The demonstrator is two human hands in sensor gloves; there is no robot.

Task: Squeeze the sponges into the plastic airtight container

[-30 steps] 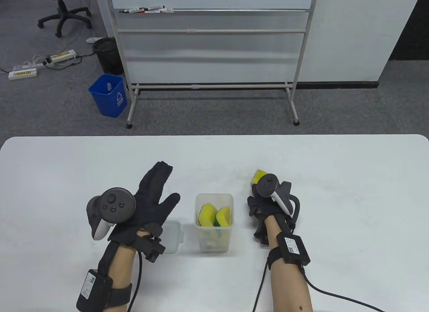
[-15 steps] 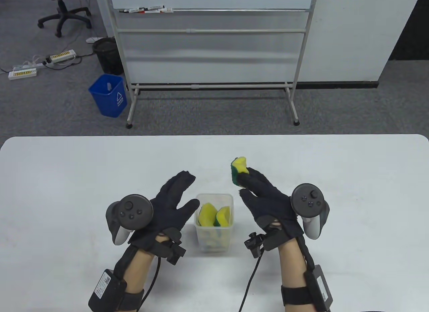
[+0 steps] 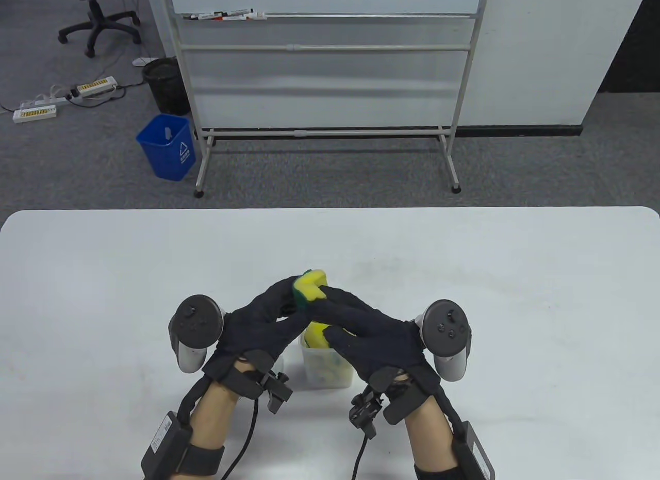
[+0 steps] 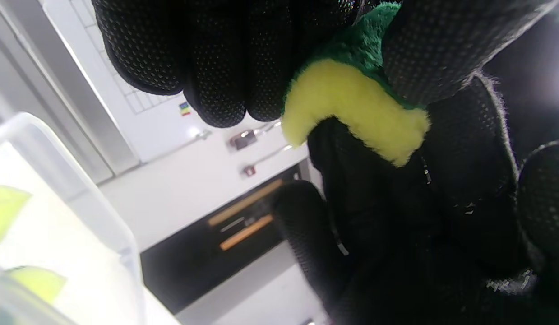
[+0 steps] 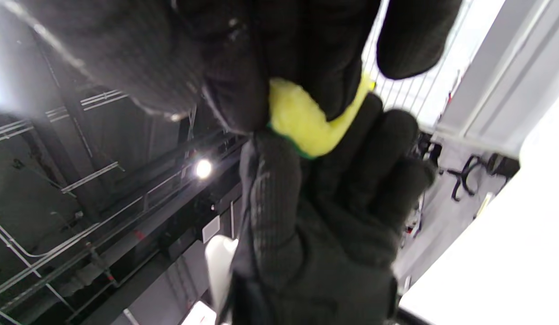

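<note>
A: Both hands have come together over the container (image 3: 330, 369)! Half a second ago only the right hand (image 3: 371, 335) carried that sponge (image 3: 309, 289).

B: Now the left hand (image 3: 258, 328) pinches it too, both grips clamped, folding it just above the rim. Two sponges already sit inside, so room looks tight.

A: Plenty of open table (image 3: 515, 274) around, though.
</note>
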